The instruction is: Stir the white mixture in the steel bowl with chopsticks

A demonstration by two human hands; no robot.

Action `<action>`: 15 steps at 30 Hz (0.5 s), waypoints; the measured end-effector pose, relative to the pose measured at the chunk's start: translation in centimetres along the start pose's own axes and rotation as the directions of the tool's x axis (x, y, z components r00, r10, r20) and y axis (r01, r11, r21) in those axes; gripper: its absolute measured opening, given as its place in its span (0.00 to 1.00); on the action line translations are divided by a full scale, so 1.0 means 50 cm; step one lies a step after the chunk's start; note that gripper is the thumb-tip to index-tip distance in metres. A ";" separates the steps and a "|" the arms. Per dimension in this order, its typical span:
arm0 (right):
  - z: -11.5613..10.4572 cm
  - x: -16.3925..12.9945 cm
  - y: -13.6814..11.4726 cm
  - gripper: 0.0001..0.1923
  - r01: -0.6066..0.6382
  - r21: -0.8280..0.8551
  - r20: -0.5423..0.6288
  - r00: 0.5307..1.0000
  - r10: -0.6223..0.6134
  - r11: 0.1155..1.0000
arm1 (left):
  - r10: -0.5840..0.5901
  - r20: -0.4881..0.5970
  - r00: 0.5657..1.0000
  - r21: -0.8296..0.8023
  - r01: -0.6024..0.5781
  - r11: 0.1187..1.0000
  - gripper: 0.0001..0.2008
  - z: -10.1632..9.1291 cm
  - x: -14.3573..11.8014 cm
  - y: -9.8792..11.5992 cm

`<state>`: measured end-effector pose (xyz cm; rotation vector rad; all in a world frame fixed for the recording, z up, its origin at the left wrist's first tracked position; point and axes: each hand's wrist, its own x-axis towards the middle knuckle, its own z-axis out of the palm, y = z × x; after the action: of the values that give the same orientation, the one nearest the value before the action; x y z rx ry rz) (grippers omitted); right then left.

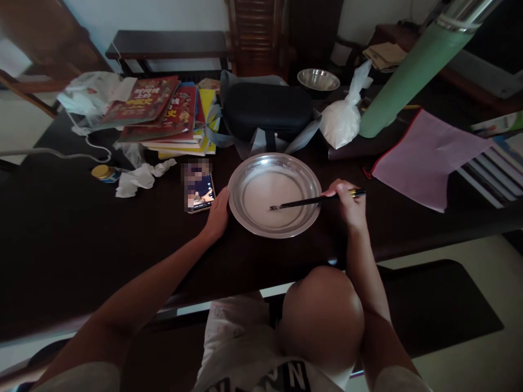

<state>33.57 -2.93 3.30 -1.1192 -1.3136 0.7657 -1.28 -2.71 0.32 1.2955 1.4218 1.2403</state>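
Note:
A shallow, round metal basin (pixel 274 232) holding a milky white liquid (pixel 267 188) sits on the dark table. My left hand (pixel 218 213) grips its left rim, fingers on the outer side and partly hidden. In my right hand (pixel 349 204), at the basin's right edge, are black chopsticks (pixel 304 202) with a gold band near the upper end. They slant across the rim, and their tips touch the liquid near the middle. Whether it is one stick or two is hard to tell. Left of my left hand lies a lit phone (pixel 201 188).
Behind the basin is a black case (pixel 267 109). A tied bag of white powder (pixel 340 122) and a tall green flask (pixel 412 81) stand behind right, near a pink pouch (pixel 429 155). Books (pixel 163 111), crumpled tissues (pixel 139 179) and a small jar (pixel 105 173) lie left.

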 end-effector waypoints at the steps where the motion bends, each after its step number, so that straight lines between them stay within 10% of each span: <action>1: 0.000 0.000 0.001 0.26 0.002 -0.014 0.020 1.000 -0.002 1.000 | 0.005 -0.001 1.000 -0.009 -0.005 1.000 0.24 0.000 0.000 -0.001; 15: 0.000 0.001 -0.005 0.28 0.004 -0.033 -0.091 0.996 -0.007 0.999 | 0.046 0.008 0.999 0.011 -0.046 0.999 0.23 0.001 0.001 0.000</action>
<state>33.56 -2.95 3.57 -1.1628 -1.2554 0.6835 -1.25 -2.68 0.34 1.3467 1.4023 1.2577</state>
